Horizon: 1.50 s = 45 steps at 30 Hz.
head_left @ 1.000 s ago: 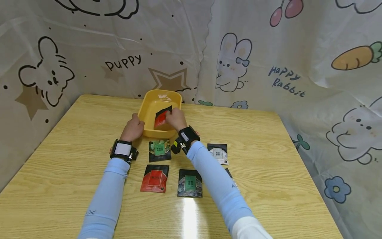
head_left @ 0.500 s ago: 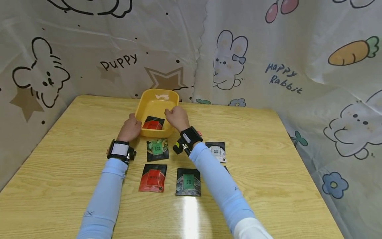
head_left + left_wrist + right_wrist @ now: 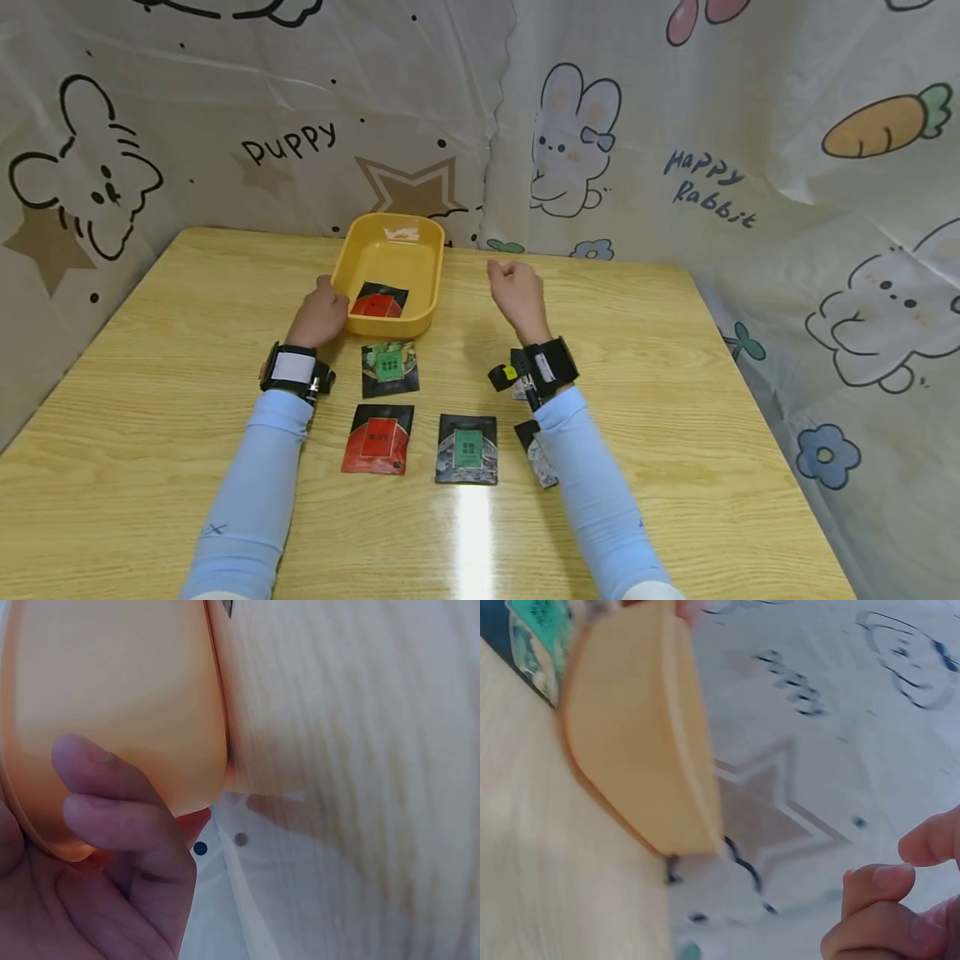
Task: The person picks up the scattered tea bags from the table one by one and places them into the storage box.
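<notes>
My left hand [image 3: 318, 315] grips the left rim of a yellow plastic tray [image 3: 397, 260]. The left wrist view has its thumb at the rim and curled fingers against the outer wall of the tray [image 3: 120, 682]. Inside the tray's near end lies a black-and-red packet [image 3: 380, 305]. To the right of the tray, apart from it, my right hand [image 3: 519, 296] hovers over the table, loosely curled and holding nothing. Its fingers [image 3: 881, 922] are bent in the right wrist view. A black-and-white packet [image 3: 519, 385] lies partly hidden under the right wrist.
In front of the tray lie a green-label packet [image 3: 390, 367], a red packet [image 3: 378, 440] and a dark packet with green label [image 3: 467, 450]. Another black-and-white packet [image 3: 542, 458] is partly covered by the right forearm. A patterned cloth [image 3: 405, 108] hangs behind the wooden table [image 3: 660, 433].
My right hand has let go of the black-and-red packet, which dropped flat into the tray, and moved out to the right. The left hand keeps its hold on the rim.
</notes>
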Tool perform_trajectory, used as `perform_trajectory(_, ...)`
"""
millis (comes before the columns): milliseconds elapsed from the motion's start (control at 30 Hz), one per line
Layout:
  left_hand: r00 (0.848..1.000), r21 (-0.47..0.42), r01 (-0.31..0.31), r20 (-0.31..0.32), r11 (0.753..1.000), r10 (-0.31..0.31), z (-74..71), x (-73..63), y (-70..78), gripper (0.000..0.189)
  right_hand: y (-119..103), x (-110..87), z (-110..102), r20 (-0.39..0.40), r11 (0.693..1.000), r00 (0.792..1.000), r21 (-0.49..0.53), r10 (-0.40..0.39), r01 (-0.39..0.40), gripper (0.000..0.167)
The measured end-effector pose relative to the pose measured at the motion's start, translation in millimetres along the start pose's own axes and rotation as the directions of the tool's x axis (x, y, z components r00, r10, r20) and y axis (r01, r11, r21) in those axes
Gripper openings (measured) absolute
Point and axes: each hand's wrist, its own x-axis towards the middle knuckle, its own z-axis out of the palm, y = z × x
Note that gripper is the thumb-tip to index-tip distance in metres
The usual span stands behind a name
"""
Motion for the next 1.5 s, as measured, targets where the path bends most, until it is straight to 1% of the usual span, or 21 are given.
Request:
perform_trajectory(100,1.0,0.001,-0.001,-0.004,1.0,0.001,-0.7,-1.3,-1.2,0.046,6.2,-9.4,-21.2,-0.038,0.999,0.999,0.053,0.016,-0.014,0.037)
perform_trajectory(200,1.0,-0.002,0.002,-0.008,1.0,-0.002,-1.5,-2.5,-3.0,0.046,9.9,-16.7,-36.2,-0.053,0.996,0.998,0.09,0.029,-0.024,0.039)
perform_trajectory(333,1.0,-0.007,-0.004,-0.014,1.0,0.004,-1.7,-3.2,-4.3,0.046,13.1,-23.3,-48.1,-0.059,0.993,0.997,0.106,0.057,-0.05,0.039)
perform_trajectory(433,1.0,-0.006,-0.011,-0.019,1.0,0.01,-1.4,-4.3,-3.7,0.046,16.1,-27.0,-54.0,-0.047,0.992,0.996,0.097,0.082,-0.077,0.04)
perform_trajectory(533,1.0,-0.004,-0.014,-0.021,1.0,0.014,-1.1,-5.2,-2.8,0.047,19.7,-29.8,-59.1,-0.036,0.993,0.994,0.075,0.099,-0.096,0.041)
perform_trajectory(633,1.0,-0.004,-0.014,-0.019,1.0,0.014,-1.0,-4.8,-2.3,0.048,24.6,-32.0,-64.5,-0.026,0.994,0.995,0.044,0.098,-0.096,0.041)
perform_trajectory(767,1.0,-0.005,-0.013,-0.014,1.0,0.013,-2.5,-2.4,-1.7,0.048,35.8,-33.6,-71.7,-0.003,0.994,0.996,-0.067,0.089,-0.089,0.046)
perform_trajectory(867,1.0,-0.005,-0.012,-0.008,1.0,0.012,-5.8,0.5,1.3,0.048,43.9,-34.9,-76.8,0.044,0.975,0.99,-0.184,0.133,-0.123,0.052)
perform_trajectory(933,1.0,-0.004,-0.019,-0.01,1.0,0.019,-8.4,3.0,4.3,0.048,47.8,-35.1,-79.5,0.086,0.952,0.979,-0.261,0.186,-0.158,0.054)
perform_trajectory(1033,0.999,-0.005,-0.029,-0.015,1.0,0.029,-10.8,6.0,8.7,0.047,52.5,-33.3,-82.7,0.151,0.905,0.953,-0.381,0.262,-0.188,0.055)
perform_trajectory(1167,1.0,-0.012,-0.02,-0.009,1.0,0.02,-9.3,6.7,9.4,0.048,59.6,-33.4,-85.5,0.218,0.836,0.916,-0.517,0.336,-0.184,0.054)
perform_trajectory(1233,1.0,-0.011,-0.012,-0.006,1.0,0.012,-7.1,6.1,7.4,0.048,62.7,-35.0,-85.5,0.241,0.809,0.9,-0.56,0.363,-0.176,0.053)
perform_trajectory(1300,1.0,-0.011,-0.006,-0.004,1.0,0.006,-4.5,4.7,5.0,0.048,66.1,-37.5,-84.5,0.263,0.788,0.883,-0.592,0.389,-0.171,0.055)
perform_trajectory(1400,1.0,-0.009,-0.006,-0.003,1.0,0.006,-0.9,2.3,1.7,0.048,71.1,-42.6,-81.1,0.297,0.773,0.858,-0.613,0.419,-0.165,0.061)
perform_trajectory(1500,1.0,-0.011,-0.01,0.002,1.0,0.01,2.0,0.1,0.0,0.049,74.8,-48.4,-76.0,0.32,0.756,0.837,-0.636,0.444,-0.157,0.062)
